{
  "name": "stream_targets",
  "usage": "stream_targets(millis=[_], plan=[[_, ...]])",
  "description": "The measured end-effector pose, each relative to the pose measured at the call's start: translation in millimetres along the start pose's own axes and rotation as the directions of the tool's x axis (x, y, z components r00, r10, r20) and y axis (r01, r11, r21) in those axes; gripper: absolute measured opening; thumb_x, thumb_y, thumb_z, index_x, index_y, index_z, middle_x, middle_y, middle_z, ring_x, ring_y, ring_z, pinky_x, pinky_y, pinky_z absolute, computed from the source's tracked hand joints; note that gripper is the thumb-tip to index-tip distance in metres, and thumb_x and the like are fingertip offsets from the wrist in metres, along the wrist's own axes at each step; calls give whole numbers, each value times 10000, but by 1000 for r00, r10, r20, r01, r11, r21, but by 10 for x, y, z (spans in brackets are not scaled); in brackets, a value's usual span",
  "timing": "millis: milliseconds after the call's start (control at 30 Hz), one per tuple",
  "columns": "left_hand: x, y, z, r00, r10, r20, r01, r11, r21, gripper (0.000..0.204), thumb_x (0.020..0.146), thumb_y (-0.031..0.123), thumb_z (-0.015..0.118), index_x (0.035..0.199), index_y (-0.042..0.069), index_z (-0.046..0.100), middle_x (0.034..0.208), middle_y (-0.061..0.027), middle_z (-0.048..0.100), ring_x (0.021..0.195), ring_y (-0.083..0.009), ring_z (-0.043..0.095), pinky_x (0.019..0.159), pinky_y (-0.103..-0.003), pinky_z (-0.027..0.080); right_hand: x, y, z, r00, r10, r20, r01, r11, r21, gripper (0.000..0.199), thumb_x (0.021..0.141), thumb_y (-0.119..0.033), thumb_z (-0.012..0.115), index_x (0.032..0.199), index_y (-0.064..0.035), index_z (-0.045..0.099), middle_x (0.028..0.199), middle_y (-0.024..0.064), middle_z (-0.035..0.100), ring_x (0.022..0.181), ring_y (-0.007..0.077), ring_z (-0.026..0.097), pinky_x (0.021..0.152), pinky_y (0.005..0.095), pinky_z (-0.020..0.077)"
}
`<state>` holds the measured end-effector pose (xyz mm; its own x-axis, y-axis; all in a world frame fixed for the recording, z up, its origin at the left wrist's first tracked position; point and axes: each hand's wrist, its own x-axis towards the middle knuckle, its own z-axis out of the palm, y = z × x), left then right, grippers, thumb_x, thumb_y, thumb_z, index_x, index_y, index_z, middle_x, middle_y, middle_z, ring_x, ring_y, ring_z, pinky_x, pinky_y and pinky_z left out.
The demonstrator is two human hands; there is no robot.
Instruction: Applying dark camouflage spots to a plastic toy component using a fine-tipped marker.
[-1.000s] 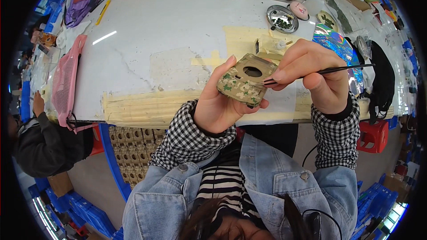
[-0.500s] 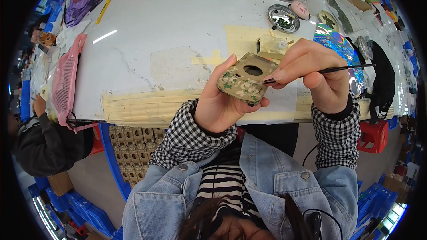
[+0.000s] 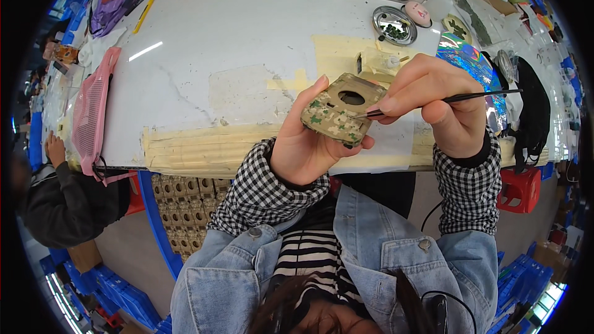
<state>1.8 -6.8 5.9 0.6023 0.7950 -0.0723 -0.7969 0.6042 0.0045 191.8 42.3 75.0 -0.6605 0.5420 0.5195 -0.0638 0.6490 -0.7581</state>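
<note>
Head view: the left hand [image 3: 303, 151] is curled around one camo shell [image 3: 331, 117], thumb on one edge and fingers underneath. It holds the shell up over the near part of the table [image 3: 185, 93], a bit tilted. The right hand [image 3: 442, 96] pinches one pair of black tweezers [image 3: 473, 94]. Their tips are at the shell's face, near its one big round hole; I can't tell if they touch it.

The shell looks light and stiff, like hard plastic. It may be a bit smooth, so it could slip. I don't think it would break easily, but the patterned face might scratch. The best place to hold it seems to be the outer edges, away from the hole.

Just past the hands sits one small clear bottle [image 3: 379, 62]. Farther off is one round silver dish [image 3: 399, 13] with green bits [image 3: 393, 32], too small to count. One pink egg-shaped thing [image 3: 417, 13] is right beside it. To the right lies one shiny sheet [image 3: 467, 62]. Far to the left are one pink bag [image 3: 93, 117] and one yellow knife [image 3: 143, 16]. Below the table, one blue crate [image 3: 148, 201] holds many more shells [image 3: 185, 210], too packed to count well.
</note>
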Motion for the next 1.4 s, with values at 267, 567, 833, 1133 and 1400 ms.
stream_targets(millis=[267, 567, 833, 1133, 1400], plan=[[1, 4, 5, 1000, -9, 8, 9, 1000, 2, 566, 947, 431, 258, 1110, -63, 483, 918, -236, 600, 754, -368, 634, 576, -344, 591, -10, 7, 7, 1000, 3, -8, -2, 1000, 13, 240, 876, -207, 544, 869, 5, 654, 762, 72, 635, 721, 190, 567, 682, 301, 428], [-3, 4, 4, 1000, -1, -6, 1, 1000, 24, 564, 945, 433, 264, 1107, -60, 486, 917, -232, 602, 743, -358, 637, 588, -343, 591, -9, -1, 26, 999, 26, -25, -25, 999, 36, 240, 870, -209, 549, 861, 6, 656, 738, 73, 628, 709, 193, 564, 677, 305, 426], [2, -10, 31, 999, 14, -29, -13, 999, 32, 565, 945, 433, 262, 1103, -60, 488, 909, -231, 604, 722, -349, 639, 562, -330, 589, -18, 2, 28, 999, 24, -27, -22, 998, 51, 248, 870, -218, 548, 869, 5, 657, 728, 74, 622, 708, 196, 562, 675, 308, 426], [15, 47, -112, 984, -52, 169, 31, 992, 123, 535, 950, 419, 289, 1225, -16, 436, 1052, -162, 600, 832, -265, 640, 748, -356, 544, -32, 12, 23, 999, 22, -37, -20, 999, 47, 260, 877, -222, 539, 884, 10, 655, 773, 84, 628, 740, 202, 563, 684, 308, 428], [15, 44, -110, 984, -50, 170, 30, 993, 116, 533, 950, 415, 291, 1225, -18, 435, 1056, -166, 599, 836, -269, 639, 750, -361, 544, -38, 14, 28, 999, 29, -42, -27, 998, 61, 264, 881, -225, 535, 885, 12, 652, 787, 83, 634, 744, 201, 564, 685, 310, 429]])
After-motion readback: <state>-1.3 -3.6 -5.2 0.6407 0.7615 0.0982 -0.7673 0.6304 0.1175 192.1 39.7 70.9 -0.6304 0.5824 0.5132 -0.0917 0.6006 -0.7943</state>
